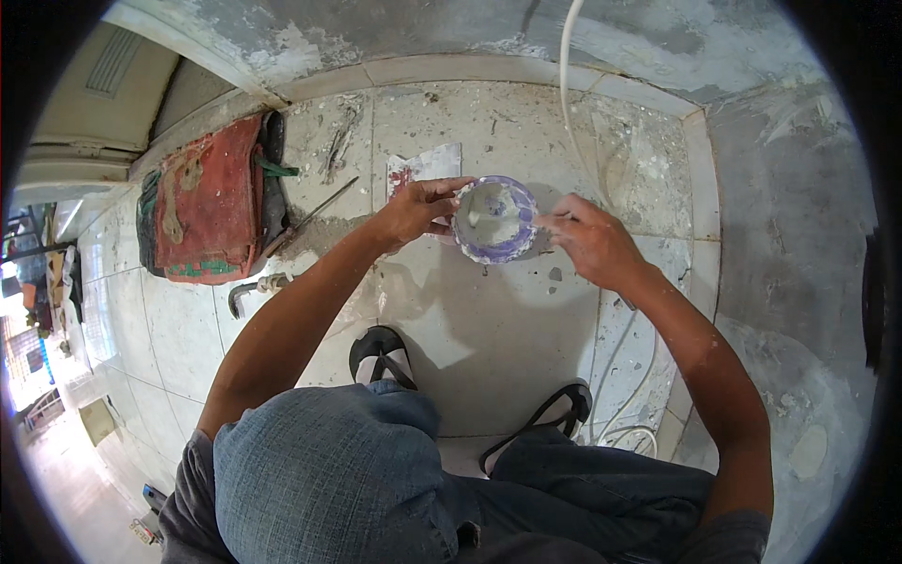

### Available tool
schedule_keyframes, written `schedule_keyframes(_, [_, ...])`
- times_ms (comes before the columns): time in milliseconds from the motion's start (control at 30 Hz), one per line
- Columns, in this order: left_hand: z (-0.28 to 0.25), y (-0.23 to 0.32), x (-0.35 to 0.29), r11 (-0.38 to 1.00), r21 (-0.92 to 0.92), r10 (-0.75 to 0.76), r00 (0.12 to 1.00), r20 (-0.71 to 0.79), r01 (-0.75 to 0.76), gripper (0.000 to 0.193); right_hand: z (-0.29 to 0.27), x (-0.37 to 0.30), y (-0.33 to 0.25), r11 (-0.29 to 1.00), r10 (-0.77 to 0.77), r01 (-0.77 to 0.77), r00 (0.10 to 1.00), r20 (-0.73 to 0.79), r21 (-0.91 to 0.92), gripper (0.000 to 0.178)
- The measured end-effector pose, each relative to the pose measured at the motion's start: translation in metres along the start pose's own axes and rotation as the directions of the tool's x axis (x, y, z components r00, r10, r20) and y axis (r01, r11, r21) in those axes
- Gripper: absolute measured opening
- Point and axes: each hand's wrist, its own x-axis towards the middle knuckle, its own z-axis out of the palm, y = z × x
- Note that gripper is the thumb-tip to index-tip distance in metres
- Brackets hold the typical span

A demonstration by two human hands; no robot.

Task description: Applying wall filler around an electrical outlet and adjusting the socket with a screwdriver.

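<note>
A round purple plastic bowl [512, 249] sits in front of me at mid-picture, its rim and inner wall smeared with white paste [490, 209]. My left hand [418, 214] grips the bowl's left rim, thumb and fingers closed on its edge. On the opposite side, my right hand [594, 242] is closed in a pinch right by the rim, its fingertips pointing into the bowl. What those fingers hold is too small and blurred to name. Beyond my left hand, a torn white and red packet [425, 165] lies on the floor.
A worn red and green tool bag [207, 202] lies at the left, with a long thin metal rod [324, 204] and a hooked metal tool [252, 291] beside it. A white cable [566, 85] hangs down the far wall. Dried splatters cover the floor tiles [526, 113].
</note>
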Motion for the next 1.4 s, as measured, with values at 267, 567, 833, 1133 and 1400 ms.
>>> schedule_keyframes(267, [0.012, 0.002, -0.002, 0.999, 0.035, 0.013, 0.993, -0.113, -0.010, 0.046, -0.008, -0.004, 0.013, 0.972, 0.230, -0.228, 0.972, -0.041, 0.054, 0.022])
schedule_keyframes(567, [0.030, 0.004, 0.001, 0.999, 0.039, 0.033, 0.998, -0.047, -0.031, 0.046, 0.019, -0.006, 0.025, 0.889, 0.427, -0.424, 0.904, 0.021, 0.173, 0.022])
schedule_keyframes(833, [0.031, 0.010, 0.004, 0.994, 0.113, 0.004, 1.000, -0.008, -0.003, 0.046, 0.012, 0.006, 0.027, 0.903, 0.371, -0.380, 0.925, 0.082, 0.201, 0.022])
schedule_keyframes(1133, [0.035, 0.021, 0.009, 0.992, 0.122, 0.007, 0.999, -0.041, -0.002, 0.043, -0.009, 0.030, 0.013, 0.955, 0.277, -0.293, 0.932, 0.232, 0.036, 0.021])
schedule_keyframes(1400, [0.036, 0.022, 0.015, 0.944, 0.317, 0.085, 0.996, 0.031, -0.091, 0.043, -0.019, 0.044, -0.003, 0.965, 0.257, -0.216, 0.887, 0.384, -0.146, 0.019])
